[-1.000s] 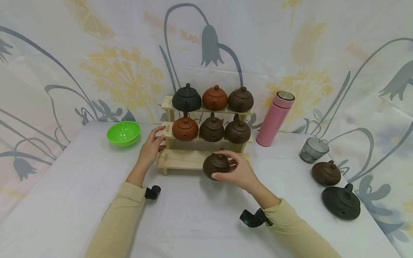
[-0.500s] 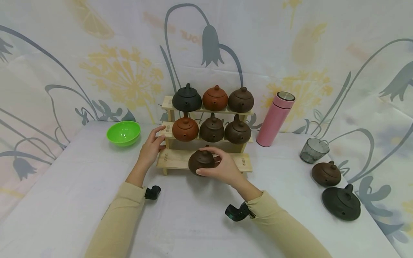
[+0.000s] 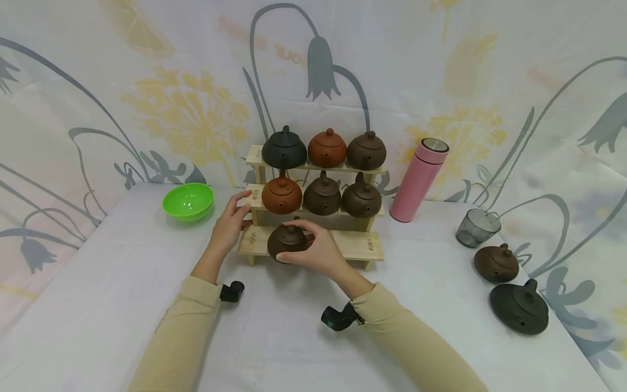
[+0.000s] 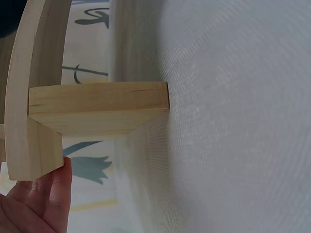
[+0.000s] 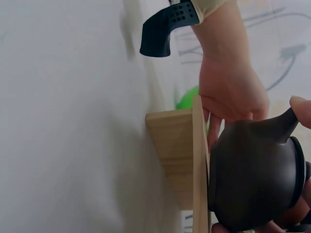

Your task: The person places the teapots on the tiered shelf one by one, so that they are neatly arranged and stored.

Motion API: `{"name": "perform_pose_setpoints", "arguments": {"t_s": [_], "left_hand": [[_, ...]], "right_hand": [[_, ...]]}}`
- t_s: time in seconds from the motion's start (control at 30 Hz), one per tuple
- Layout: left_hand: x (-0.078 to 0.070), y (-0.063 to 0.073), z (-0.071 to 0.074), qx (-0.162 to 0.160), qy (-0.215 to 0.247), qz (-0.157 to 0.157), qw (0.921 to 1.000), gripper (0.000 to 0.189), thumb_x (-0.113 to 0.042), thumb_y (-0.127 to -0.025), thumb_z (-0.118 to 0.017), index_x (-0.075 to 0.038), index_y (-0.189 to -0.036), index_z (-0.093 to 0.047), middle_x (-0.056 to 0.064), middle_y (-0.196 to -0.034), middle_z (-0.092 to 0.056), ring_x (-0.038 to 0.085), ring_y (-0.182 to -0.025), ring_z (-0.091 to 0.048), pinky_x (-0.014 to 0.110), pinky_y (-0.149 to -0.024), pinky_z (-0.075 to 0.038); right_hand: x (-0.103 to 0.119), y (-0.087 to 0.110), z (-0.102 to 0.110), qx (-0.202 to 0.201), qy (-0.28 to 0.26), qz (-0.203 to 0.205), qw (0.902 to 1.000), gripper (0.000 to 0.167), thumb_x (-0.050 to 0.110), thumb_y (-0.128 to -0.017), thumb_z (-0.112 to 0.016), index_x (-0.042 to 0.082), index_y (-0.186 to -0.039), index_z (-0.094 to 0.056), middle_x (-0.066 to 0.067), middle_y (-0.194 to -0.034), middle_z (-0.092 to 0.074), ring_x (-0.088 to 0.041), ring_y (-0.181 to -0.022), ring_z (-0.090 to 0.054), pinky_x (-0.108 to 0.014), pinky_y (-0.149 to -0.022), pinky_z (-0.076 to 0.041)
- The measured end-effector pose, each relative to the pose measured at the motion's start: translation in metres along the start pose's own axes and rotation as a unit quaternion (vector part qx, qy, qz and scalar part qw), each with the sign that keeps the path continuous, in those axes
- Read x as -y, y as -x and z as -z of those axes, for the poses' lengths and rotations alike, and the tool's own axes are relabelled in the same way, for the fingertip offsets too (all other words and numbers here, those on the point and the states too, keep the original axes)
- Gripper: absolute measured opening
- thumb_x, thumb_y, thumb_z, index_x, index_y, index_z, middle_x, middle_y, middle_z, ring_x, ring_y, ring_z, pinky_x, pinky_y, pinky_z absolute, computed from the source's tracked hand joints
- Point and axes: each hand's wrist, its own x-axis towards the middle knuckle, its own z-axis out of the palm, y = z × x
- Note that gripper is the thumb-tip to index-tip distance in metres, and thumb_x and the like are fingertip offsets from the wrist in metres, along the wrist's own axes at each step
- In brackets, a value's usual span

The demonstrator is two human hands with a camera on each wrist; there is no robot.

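White cloth (image 3: 274, 354) covers our table, and a flower-printed backdrop (image 3: 196, 71) hangs along the far side. With our right hand (image 3: 320, 250) we hold a dark brown teapot (image 3: 284, 243), fingers and thumb curled round it. It is upright at the left half of the lowest tier (image 3: 355, 246) of a three-tier wooden stand (image 3: 366, 224); whether its base bears on the wood we cannot tell. Our left hand (image 3: 227, 224) grips the left end of the middle tier (image 3: 256, 197).

On that tier we see an orange-brown teapot (image 3: 281, 197) at the left and two dark teapots (image 3: 321, 198) beside it. Above them, from left to right, sit a black teapot (image 3: 284, 151), a reddish-brown teapot (image 3: 326, 150) and a brown teapot (image 3: 366, 153).

Left of the stand we have a green bowl (image 3: 188, 202). Right of it stands a pink flask (image 3: 418, 182). Farther right are a clear glass (image 3: 477, 228), a squat brown teapot (image 3: 496, 265) and, nearest us, a flat black teapot (image 3: 519, 308).
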Motion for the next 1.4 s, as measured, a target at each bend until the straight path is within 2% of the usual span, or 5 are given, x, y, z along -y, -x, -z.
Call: {"name": "perform_pose_setpoints", "arguments": {"t_s": [0.23, 0.6, 0.87, 1.17, 1.4], "left_hand": [[-0.001, 0.001, 0.000, -0.003, 0.000, -0.002, 1.0000, 0.047, -0.038, -0.100, -0.035, -0.025, -0.145, -0.030, 0.022, -0.132, -0.046, 0.039, -0.110, -0.055, 0.047, -0.097, -0.040], [-0.001, 0.001, 0.001, 0.003, -0.006, 0.000, 1.0000, 0.047, -0.040, -0.100, -0.034, -0.026, -0.145, -0.029, 0.021, -0.134, -0.044, 0.039, -0.112, -0.053, 0.048, -0.098, -0.038], [-0.001, 0.000, 0.001, 0.003, -0.004, 0.002, 1.0000, 0.047, -0.041, -0.100, -0.034, -0.027, -0.145, -0.030, 0.020, -0.135, -0.044, 0.039, -0.112, -0.053, 0.048, -0.099, -0.038], [-0.001, 0.000, 0.000, 0.001, 0.002, -0.002, 1.0000, 0.046, -0.039, -0.100, -0.035, -0.026, -0.144, -0.031, 0.021, -0.134, -0.045, 0.039, -0.111, -0.054, 0.047, -0.099, -0.039], [0.001, 0.000, 0.000, 0.003, 0.001, 0.001, 1.0000, 0.047, -0.040, -0.100, -0.034, -0.026, -0.145, -0.030, 0.021, -0.134, -0.044, 0.039, -0.112, -0.053, 0.047, -0.100, -0.038]], "right_hand": [[-0.002, -0.007, -0.010, -0.008, -0.008, -0.005, 0.9999, 0.057, 0.020, -0.069, -0.084, 0.017, -0.121, -0.062, -0.005, -0.120, -0.058, -0.021, -0.092, -0.059, -0.032, -0.077, -0.050], [0.001, -0.009, -0.023, -0.038, -0.003, -0.011, 0.9992, 0.060, 0.021, -0.066, -0.085, 0.017, -0.121, -0.062, -0.003, -0.124, -0.056, -0.020, -0.109, -0.053, -0.036, -0.086, -0.047], [0.001, -0.008, -0.028, -0.055, -0.012, 0.017, 0.9983, 0.061, 0.017, -0.067, -0.085, 0.012, -0.123, -0.061, -0.004, -0.124, -0.056, -0.020, -0.110, -0.053, -0.036, -0.088, -0.047], [-0.009, -0.001, -0.019, -0.038, -0.084, -0.002, 0.9957, 0.060, 0.009, -0.071, -0.081, 0.009, -0.126, -0.057, -0.010, -0.128, -0.051, -0.029, -0.111, -0.055, -0.041, -0.093, -0.045], [-0.010, 0.011, -0.006, -0.046, -0.132, 0.001, 0.9902, 0.059, 0.002, -0.071, -0.079, 0.004, -0.126, -0.056, -0.012, -0.130, -0.051, -0.032, -0.118, -0.049, -0.047, -0.095, -0.042]]}}
